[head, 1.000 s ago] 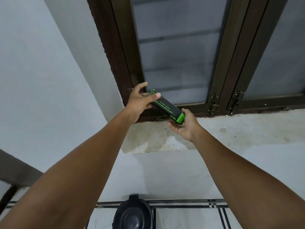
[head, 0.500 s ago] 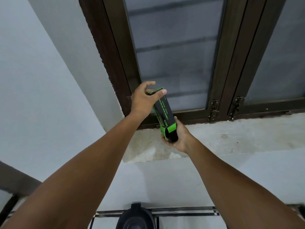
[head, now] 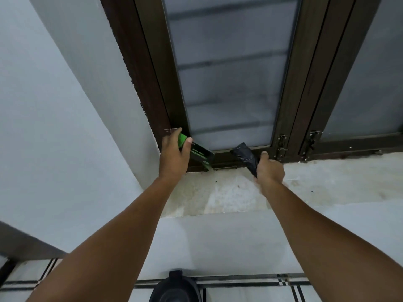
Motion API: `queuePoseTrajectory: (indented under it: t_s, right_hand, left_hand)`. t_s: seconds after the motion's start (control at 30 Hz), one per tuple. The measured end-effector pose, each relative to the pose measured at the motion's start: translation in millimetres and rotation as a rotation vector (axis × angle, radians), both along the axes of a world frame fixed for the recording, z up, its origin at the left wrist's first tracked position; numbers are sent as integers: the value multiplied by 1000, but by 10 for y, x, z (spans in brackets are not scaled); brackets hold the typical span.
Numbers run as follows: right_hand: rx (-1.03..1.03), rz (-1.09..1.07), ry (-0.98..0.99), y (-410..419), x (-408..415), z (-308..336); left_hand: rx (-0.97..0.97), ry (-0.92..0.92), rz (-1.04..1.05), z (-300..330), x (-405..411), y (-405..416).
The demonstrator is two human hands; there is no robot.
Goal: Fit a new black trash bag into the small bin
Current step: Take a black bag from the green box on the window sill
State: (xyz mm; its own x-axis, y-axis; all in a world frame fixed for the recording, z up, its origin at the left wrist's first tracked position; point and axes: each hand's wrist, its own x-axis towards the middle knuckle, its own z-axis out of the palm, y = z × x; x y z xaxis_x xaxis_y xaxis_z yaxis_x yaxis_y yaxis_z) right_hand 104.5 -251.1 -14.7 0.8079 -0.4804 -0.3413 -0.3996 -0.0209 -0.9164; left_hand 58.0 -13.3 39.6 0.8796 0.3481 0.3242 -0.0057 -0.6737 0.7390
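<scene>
Both arms reach up to the window sill [head: 327, 182]. Left hand [head: 174, 158] grips a black-and-green box [head: 199, 153], tilted, its lower end at the sill. Right hand [head: 270, 168] is closed around a folded black trash bag [head: 245, 156], well apart from the box. Small bin [head: 175, 289] on the floor below, only partly in view, probably lidded.

Only one thing carries print — the black-and-green box [head: 197, 152] held in the left hand [head: 173, 156], at about ten o'clock from the middle of the view. A line of small green lettering runs along its black face, with a short mark near its lower end, but all of it is too small and blurred to read.
</scene>
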Motion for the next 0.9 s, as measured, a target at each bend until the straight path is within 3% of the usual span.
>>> queuePoseTrajectory:
  t_s: [0.1,0.27,0.33,0.4,0.47,0.5,0.53,0.6,0.67,0.7,0.8,0.9]
  right_hand:
    - [-126,48,-88,63,-28,-2]
    - [-341,251,-204,237,-137,-28]
    - [-401,322,-237,289,-174,-65]
    - [-456,364,-285,334,-195,-99]
    - [-505,395,-338,378,-211,-107]
    - [-532,406,-363,405,-218,-98]
    - [-555,404,-384,441,-228,-78]
    - [-558,354,-412,514,-244,-10]
    - [-468,266,-422,603,-236,68]
    - [-404,236,-430,647,-223,102]
    - [-232,261,-468,770,-179,155]
    - [-102,380,-441,862,-165,156]
  left_hand:
    - [-55,109,-132,-209,-11,-33]
    - [-70,279,-141,-557,-11,-45]
    - [62,420,-144,-647,-11,8]
    - [310,497,-125,-660,-39,44]
    - [439,423,-98,-604,-50,26]
    - [414,354,-93,-565,-52,-6]
    - [291,286,-76,-510,-57,-40]
    - [-234,259,-4,-347,-34,-158]
    - [-730,387,28,-182,-39,-259]
    - [-858,458,-22,-139,-48,-294]
    - [-1027,540,-222,-141,-89,-370]
    - [-1106,472,-229,-145,-24,-379]
